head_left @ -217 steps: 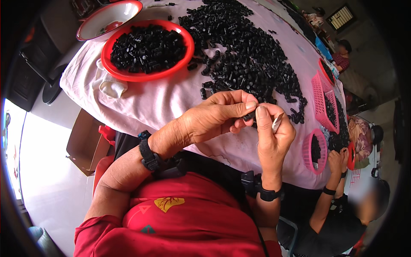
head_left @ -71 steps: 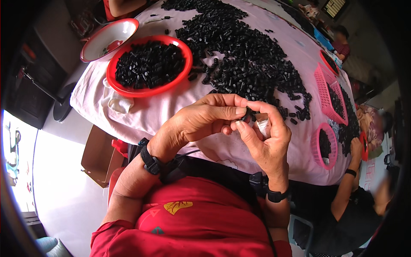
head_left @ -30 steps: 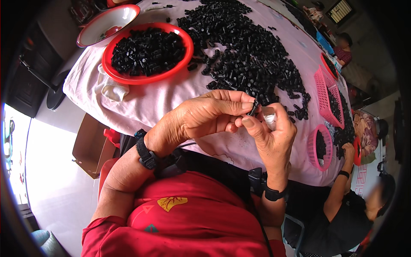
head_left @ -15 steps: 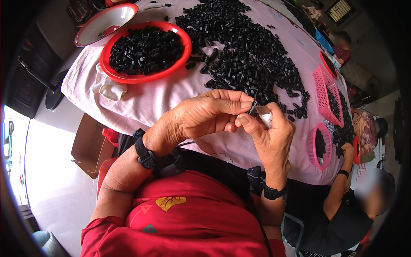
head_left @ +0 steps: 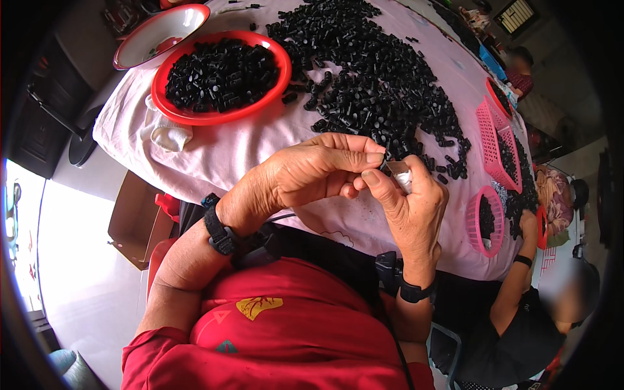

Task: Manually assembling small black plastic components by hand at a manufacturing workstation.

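Observation:
My left hand (head_left: 318, 166) pinches a small black part (head_left: 386, 158) between thumb and fingers, so most of it is hidden. In my right hand (head_left: 413, 208) is a thin metal blade (head_left: 396, 168) with a white wrapping (head_left: 403, 181) at its grip. The blade's end meets or nearly meets the black part; the fingers hide the exact contact. Both hands are close together above the near side of the table. Just beyond them spreads a large heap of small black cylindrical parts (head_left: 383, 84).
A red basin (head_left: 286, 71) full of black parts stands at the far left, beside a white, red-rimmed basin (head_left: 140, 39). Pink baskets (head_left: 497, 153) stand at right, where a co-worker's hand (head_left: 528, 224) reaches among parts. A cardboard box (head_left: 130, 221) lies below the table's left edge.
Both hands stay almost in place, with the right thumb shifted slightly closer to the black part. The co-worker's hand has moved a little.

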Motion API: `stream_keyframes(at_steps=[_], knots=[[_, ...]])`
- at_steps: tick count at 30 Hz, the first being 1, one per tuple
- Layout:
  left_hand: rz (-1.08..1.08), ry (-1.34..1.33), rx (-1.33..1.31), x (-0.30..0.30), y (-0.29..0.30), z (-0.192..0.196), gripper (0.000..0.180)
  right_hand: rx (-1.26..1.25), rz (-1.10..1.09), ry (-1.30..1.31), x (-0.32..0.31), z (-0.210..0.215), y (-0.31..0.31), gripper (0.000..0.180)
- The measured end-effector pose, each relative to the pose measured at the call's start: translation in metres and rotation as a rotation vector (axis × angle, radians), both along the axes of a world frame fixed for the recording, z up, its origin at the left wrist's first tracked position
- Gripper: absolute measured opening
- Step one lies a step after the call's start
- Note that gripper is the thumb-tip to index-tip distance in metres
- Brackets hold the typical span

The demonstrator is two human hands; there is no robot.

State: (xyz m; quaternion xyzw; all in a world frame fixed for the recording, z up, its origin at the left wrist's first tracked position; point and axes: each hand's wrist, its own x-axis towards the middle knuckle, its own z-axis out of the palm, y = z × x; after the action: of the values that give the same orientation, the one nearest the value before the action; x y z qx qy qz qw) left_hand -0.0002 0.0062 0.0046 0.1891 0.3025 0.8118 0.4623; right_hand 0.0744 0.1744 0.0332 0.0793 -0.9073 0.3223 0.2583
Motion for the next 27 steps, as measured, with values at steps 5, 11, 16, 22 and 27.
stream_keyframes(at_steps=[5,11,16,22,27], knots=[[-0.001,0.009,-0.018,0.0000,-0.0003,0.0014,0.016,0.033,-0.012,-0.020,0.0008,-0.0001,0.0012,0.050],[-0.002,0.002,-0.016,-0.0010,0.0005,-0.0011,0.016,0.087,-0.021,-0.002,-0.0004,-0.0029,0.0030,0.052],[0.006,-0.001,-0.015,-0.0002,-0.0003,-0.0012,0.017,0.096,-0.014,0.006,-0.0011,-0.0034,0.0030,0.053],[0.005,0.004,-0.013,-0.0007,0.0002,-0.0020,0.017,0.062,0.007,-0.012,-0.0015,-0.0031,0.0029,0.053],[-0.026,-0.016,0.011,-0.0019,0.0008,-0.0044,0.015,0.073,0.023,0.022,-0.0022,-0.0041,0.0036,0.054]])
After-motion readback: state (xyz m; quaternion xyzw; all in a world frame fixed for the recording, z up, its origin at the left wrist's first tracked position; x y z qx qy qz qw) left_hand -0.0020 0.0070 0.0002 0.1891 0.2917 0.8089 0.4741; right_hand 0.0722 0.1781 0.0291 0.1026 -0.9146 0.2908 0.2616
